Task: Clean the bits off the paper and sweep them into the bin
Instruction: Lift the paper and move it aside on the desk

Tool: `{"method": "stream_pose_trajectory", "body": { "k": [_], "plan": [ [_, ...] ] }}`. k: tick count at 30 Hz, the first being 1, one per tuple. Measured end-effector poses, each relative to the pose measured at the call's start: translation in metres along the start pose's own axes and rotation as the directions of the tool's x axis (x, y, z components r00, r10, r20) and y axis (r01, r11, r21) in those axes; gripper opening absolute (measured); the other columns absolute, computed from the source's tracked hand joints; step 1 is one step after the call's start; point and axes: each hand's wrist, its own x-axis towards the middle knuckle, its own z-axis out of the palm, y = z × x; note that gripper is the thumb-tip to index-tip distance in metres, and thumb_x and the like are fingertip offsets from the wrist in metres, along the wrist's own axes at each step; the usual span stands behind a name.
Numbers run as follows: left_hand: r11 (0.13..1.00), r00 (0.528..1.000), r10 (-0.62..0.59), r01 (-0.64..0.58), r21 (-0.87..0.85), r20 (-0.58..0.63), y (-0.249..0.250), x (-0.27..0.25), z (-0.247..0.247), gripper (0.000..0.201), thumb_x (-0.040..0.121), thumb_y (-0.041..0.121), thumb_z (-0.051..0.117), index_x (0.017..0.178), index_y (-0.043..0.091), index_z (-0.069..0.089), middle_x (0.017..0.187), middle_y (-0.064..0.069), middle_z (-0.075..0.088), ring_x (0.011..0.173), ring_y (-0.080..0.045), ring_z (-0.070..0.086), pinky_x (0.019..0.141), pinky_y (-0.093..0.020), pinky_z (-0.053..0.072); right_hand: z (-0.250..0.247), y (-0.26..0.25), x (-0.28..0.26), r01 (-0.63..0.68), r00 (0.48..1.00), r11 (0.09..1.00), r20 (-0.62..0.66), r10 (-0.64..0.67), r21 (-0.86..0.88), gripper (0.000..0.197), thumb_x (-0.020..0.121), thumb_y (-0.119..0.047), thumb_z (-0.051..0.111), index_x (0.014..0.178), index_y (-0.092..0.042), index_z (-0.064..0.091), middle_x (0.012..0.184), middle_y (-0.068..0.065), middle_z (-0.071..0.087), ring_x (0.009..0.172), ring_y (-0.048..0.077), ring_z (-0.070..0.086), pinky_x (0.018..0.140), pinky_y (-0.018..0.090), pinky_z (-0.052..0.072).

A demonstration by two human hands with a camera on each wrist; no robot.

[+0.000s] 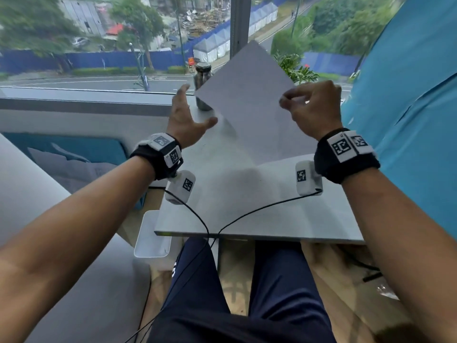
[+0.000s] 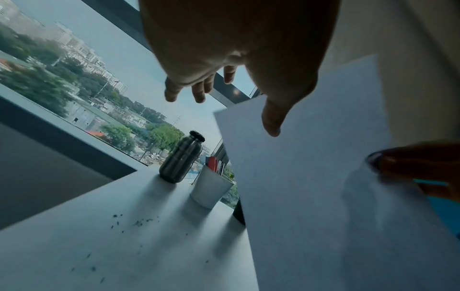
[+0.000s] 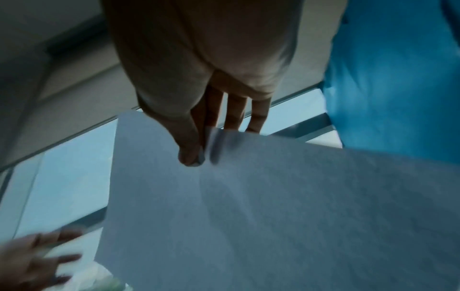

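Nearest, the person's legs in dark trousers sit under the front edge of a pale grey bench (image 1: 247, 214), and two thin black cables (image 1: 197, 219) run from the wrist cameras across its top and over that edge. A white bin (image 1: 152, 240) stands on the floor just beside the bench's near left corner, below the level of the top.

Above the bench's middle, the right hand (image 1: 312, 107) pinches the upper right edge of the paper (image 1: 249, 107) between thumb and fingers and holds the sheet tilted up, its lower part resting on the bench. The left hand (image 1: 185, 117) is spread wide with straight fingers, just beside the paper's left edge, holding nothing; whether the thumb touches the sheet cannot be told.

In the left wrist view, small dark bits (image 2: 139, 223) lie scattered on the bench top left of the paper. Farther back stand a dark metal bottle (image 2: 180, 157) and a white cup (image 2: 211, 187) holding pens, near the window sill.

Beyond is a large window (image 1: 99, 45) over a street, trees and blue fencing. A blue curtain (image 1: 408, 95) hangs at the right.
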Motion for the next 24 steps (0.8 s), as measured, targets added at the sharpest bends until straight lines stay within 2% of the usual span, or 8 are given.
{"method": "stream_pose_trajectory", "body": {
  "k": [2, 4, 7, 10, 13, 16, 19, 24],
  "plan": [
    [0.997, 0.995, -0.075, 0.074, 0.015, 0.068, -0.002, -0.005, 0.009, 0.101, 0.072, 0.043, 0.082, 0.150, 0.014, 0.025, 0.152, -0.009, 0.034, 0.138, -0.023, 0.036, 0.114, -0.040, 0.031, -0.012, 0.003, 0.002, -0.042, 0.997, 0.998, -0.063, 0.044, 0.039, 0.022, 0.076, -0.035, 0.076, 0.093, -0.021, 0.079, 0.078, -0.008, 0.071, 0.057, -0.013, 0.060, 0.069, 0.002, 0.044],
    [0.993, 0.982, -0.104, 0.093, 0.074, 0.156, -0.001, -0.010, 0.020, 0.091, 0.074, 0.045, 0.080, 0.146, 0.015, 0.034, 0.149, -0.007, 0.039, 0.134, -0.023, 0.041, 0.112, -0.039, 0.034, -0.028, 0.008, 0.007, -0.058, 0.984, 0.998, -0.165, 0.063, 0.032, 0.026, 0.076, -0.038, 0.072, 0.094, -0.021, 0.079, 0.081, -0.004, 0.074, 0.066, -0.005, 0.065, 0.072, 0.006, 0.046],
    [0.955, 0.904, 0.049, -0.167, 0.244, 0.426, 0.015, -0.027, 0.041, 0.069, 0.082, 0.044, 0.073, 0.140, 0.015, 0.047, 0.149, -0.007, 0.040, 0.136, -0.026, 0.039, 0.113, -0.036, 0.030, -0.050, 0.019, 0.018, -0.097, 0.960, 0.991, -0.270, 0.068, -0.097, 0.030, 0.077, -0.041, 0.065, 0.097, -0.022, 0.078, 0.097, 0.002, 0.076, 0.090, 0.020, 0.069, 0.087, 0.026, 0.052],
    [0.853, 0.635, 0.179, -0.481, 0.204, 0.751, 0.044, -0.060, 0.077, 0.069, 0.090, 0.045, 0.063, 0.147, 0.015, 0.039, 0.158, -0.004, 0.029, 0.143, -0.023, 0.030, 0.115, -0.031, 0.021, -0.061, 0.031, 0.021, -0.107, 0.951, 0.968, -0.308, 0.032, -0.228, 0.030, 0.080, -0.036, 0.061, 0.100, -0.021, 0.077, 0.109, 0.002, 0.073, 0.098, 0.028, 0.066, 0.089, 0.031, 0.050],
    [0.758, 0.349, 0.176, -0.645, 0.099, 0.921, 0.060, -0.101, 0.122, 0.083, 0.092, 0.052, 0.056, 0.155, 0.013, 0.018, 0.163, -0.005, 0.008, 0.149, -0.021, 0.012, 0.119, -0.033, 0.011, -0.063, 0.046, 0.020, -0.160, 0.937, 0.967, -0.340, 0.085, -0.199, 0.028, 0.078, -0.030, 0.060, 0.097, -0.018, 0.077, 0.106, 0.005, 0.073, 0.093, 0.030, 0.066, 0.085, 0.030, 0.050],
    [0.695, 0.177, 0.144, -0.719, 0.028, 0.974, 0.064, -0.136, 0.150, 0.090, 0.092, 0.059, 0.050, 0.156, 0.013, 0.006, 0.163, -0.004, -0.003, 0.150, -0.021, -0.003, 0.121, -0.041, 0.003, -0.062, 0.063, 0.017, -0.254, 0.902, 0.966, -0.373, 0.218, -0.050, 0.026, 0.074, -0.032, 0.062, 0.088, -0.019, 0.078, 0.086, 0.006, 0.075, 0.083, 0.027, 0.068, 0.083, 0.030, 0.053],
    [0.668, 0.170, 0.136, -0.743, 0.037, 0.976, 0.047, -0.141, 0.153, 0.085, 0.094, 0.062, 0.040, 0.156, 0.022, -0.001, 0.163, 0.001, -0.009, 0.149, -0.018, -0.010, 0.121, -0.044, -0.002, -0.062, 0.089, 0.012, -0.355, 0.880, 0.934, -0.326, 0.345, 0.028, 0.023, 0.074, -0.033, 0.071, 0.090, -0.018, 0.079, 0.080, 0.000, 0.073, 0.076, 0.010, 0.066, 0.077, 0.017, 0.050],
    [0.703, 0.335, 0.014, -0.673, 0.229, 0.942, -0.004, -0.100, 0.126, 0.077, 0.096, 0.061, 0.031, 0.155, 0.029, -0.007, 0.162, 0.002, -0.016, 0.149, -0.020, -0.011, 0.117, -0.050, -0.002, -0.053, 0.140, 0.001, -0.549, 0.836, 0.831, -0.048, 0.547, -0.092, 0.026, 0.065, -0.032, 0.078, 0.084, -0.014, 0.079, 0.080, 0.001, 0.072, 0.079, 0.010, 0.066, 0.086, 0.023, 0.054]
  ]
}}
